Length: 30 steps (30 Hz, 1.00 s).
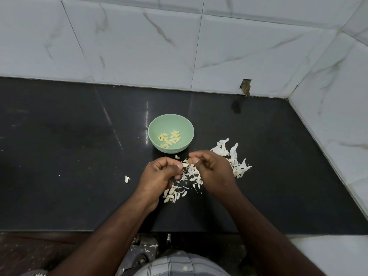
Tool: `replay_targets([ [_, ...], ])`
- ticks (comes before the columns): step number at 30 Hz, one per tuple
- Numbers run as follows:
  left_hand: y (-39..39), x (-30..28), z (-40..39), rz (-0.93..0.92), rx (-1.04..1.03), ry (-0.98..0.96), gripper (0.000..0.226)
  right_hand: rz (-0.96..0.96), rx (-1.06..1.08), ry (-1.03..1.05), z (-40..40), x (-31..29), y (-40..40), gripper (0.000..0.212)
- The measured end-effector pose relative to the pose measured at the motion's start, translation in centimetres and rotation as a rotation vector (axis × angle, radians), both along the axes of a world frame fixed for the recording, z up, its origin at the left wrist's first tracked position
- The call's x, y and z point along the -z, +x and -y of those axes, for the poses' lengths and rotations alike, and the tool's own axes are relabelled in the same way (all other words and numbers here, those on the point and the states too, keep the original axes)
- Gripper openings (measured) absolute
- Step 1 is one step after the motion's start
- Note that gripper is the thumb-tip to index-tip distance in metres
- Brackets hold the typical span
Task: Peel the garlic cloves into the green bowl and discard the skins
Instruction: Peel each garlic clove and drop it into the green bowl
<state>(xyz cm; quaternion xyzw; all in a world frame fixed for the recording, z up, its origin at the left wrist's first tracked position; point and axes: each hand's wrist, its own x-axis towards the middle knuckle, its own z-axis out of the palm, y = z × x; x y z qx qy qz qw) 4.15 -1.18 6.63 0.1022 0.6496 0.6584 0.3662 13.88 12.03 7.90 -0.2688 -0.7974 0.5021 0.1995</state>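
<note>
A green bowl (153, 128) stands on the black counter and holds several peeled garlic cloves (169, 138). Just in front of it, my left hand (159, 174) pinches a garlic clove (185, 165) between thumb and fingers. My right hand (213, 170) has its fingertips pinched on the skin at that clove's tip. Below and between the hands lies a heap of white skins (192, 177). A few unpeeled cloves (170, 196) sit by my left wrist. Bigger skin pieces (233, 154) lie to the right of my right hand.
The black counter (69, 156) runs left, with one stray skin bit (126, 178) on it. Tiled walls close the back and the right side. The counter's front edge is near my body; skin scraps lie on the floor (149, 248) below.
</note>
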Motion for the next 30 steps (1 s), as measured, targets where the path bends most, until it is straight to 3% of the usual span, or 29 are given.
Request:
replay_targets([
  [8,-0.2,-0.1,0.3,-0.066,0.003,-0.002,0.005,-0.009,-0.054,-0.122,0.1,-0.6,-0.4,0.025],
  [11,-0.7,0.0,0.6,-0.11,-0.036,-0.019,0.011,-0.004,-0.023,-0.167,-0.1,-0.9,-0.8,0.018],
  [15,-2.3,0.8,1.7,-0.345,-0.074,-0.167,0.026,-0.011,0.118,-0.143,-1.0,-1.4,-2.7,0.009],
  [19,-3.4,1.4,3.1,-0.406,-0.065,-0.3,0.01,0.003,0.168,-0.057,-2.0,-2.7,-6.2,0.007],
  [24,-3.6,1.8,4.4,-0.534,0.027,-0.474,0.011,0.08,0.089,0.105,-1.7,-3.3,-7.7,0.016],
  [26,-3.8,2.2,5.0,-0.558,0.076,-0.516,0.013,0.101,0.044,0.076,-1.2,-2.5,-6.6,0.012],
  [30,-3.8,2.8,5.5,-0.619,0.163,-0.572,0.018,0.298,-0.254,0.145,0.9,0.8,-4.6,0.021],
])
